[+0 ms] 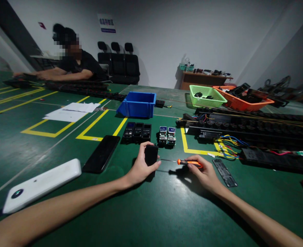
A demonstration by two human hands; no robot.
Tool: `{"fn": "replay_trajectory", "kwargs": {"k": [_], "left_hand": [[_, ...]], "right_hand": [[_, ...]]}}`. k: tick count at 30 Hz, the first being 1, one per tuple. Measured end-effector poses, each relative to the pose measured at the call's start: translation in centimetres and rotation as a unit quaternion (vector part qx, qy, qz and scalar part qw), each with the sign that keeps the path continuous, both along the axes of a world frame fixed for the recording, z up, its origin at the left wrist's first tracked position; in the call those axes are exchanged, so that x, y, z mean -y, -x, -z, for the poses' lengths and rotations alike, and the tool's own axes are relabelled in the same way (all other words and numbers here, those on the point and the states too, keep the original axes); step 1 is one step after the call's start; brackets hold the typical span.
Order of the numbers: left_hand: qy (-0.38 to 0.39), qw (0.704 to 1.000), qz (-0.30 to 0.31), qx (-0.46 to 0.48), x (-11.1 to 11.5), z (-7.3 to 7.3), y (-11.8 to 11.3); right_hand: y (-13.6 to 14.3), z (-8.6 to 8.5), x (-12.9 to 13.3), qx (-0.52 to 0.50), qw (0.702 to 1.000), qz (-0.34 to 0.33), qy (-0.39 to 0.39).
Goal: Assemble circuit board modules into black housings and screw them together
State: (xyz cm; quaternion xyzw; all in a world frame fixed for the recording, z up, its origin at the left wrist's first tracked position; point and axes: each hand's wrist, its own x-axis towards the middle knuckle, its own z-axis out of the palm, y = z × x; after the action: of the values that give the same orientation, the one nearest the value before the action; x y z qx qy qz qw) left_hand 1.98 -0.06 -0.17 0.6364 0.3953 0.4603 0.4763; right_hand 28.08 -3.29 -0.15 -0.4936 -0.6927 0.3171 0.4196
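My left hand grips a small black rectangular device, held just above the green table. Between the thumb and fingers of my right hand is an orange and black screwdriver. Its thin shaft points left, and the tip reaches the right edge of the device; whether it touches a screw there I cannot tell. Beyond my left hand stand several black modules in a row. Beside them are two small circuit boards with screens. To the right of my right hand lies a flat black cover.
Left of me lie a black phone and a white elongated device. Farther off are papers, a blue bin, a green basket and an orange basket. Long black wired assemblies fill the right. Another person works at far left.
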Motion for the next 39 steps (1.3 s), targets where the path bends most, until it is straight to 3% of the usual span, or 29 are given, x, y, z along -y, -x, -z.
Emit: {"fn": "replay_trajectory", "kwargs": {"k": [12, 16, 22, 28, 34, 39], "left_hand": [[-0.001, 1.0, 0.001, -0.001, 0.08, -0.07, 0.03], [-0.001, 1.0, -0.001, 0.0, 0.08, -0.04, -0.03], [-0.002, 1.0, 0.001, 0.0, 0.04, -0.03, 0.0], [-0.001, 1.0, 0.003, 0.0, 0.03, -0.02, 0.04], [-0.002, 1.0, 0.005, -0.003, 0.06, -0.04, 0.04], [-0.002, 1.0, 0.007, -0.002, 0.05, 0.04, 0.05]], "right_hand": [[-0.05, -0.02, -0.2, -0.027, 0.991, -0.037, -0.124], [-0.12, -0.19, 0.05, -0.012, 0.996, -0.023, -0.09], [-0.05, -0.13, 0.11, -0.017, 0.999, -0.007, 0.027], [-0.11, 0.17, -0.02, 0.019, 0.999, 0.005, -0.045], [-0.01, 0.06, -0.17, -0.009, 0.992, -0.035, -0.125], [0.04, -0.13, 0.0, 0.001, 0.991, -0.039, -0.131]]}}
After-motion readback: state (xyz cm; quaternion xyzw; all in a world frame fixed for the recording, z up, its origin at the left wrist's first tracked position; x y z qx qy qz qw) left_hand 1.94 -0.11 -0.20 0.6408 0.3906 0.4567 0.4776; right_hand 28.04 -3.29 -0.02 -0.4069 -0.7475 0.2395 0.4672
